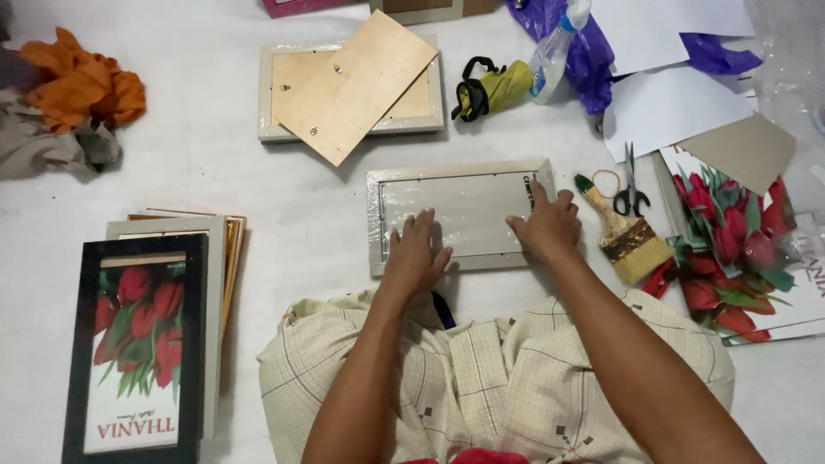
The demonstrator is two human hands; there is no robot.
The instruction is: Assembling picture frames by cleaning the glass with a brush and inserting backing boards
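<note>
Hands lie flat on a picture frame [460,215] in the middle of the white floor [198,146], just in front of the person's knees. The left hand [414,254] presses down on the near left part of the frame, fingers spread and straight, gripping nothing. The right hand [545,225] rests on the frame's right end, fingers spread too, holding nothing. The frame's long side runs left to right, so one hand sits at each end. It is pale wood with a shiny see-through wrap over it.

Just right of the right hand lies a paintbrush [623,234] with a wooden handle, then scissors [631,185]. Flower pictures [739,249] with red tulips lie at the right edge. Farther away sits a second frame [275,94] with a thin brown board [357,86] tilted on top. A stack of frames [142,344] lies at the near left, and orange cloth [82,82] is bunched in the far left corner.
</note>
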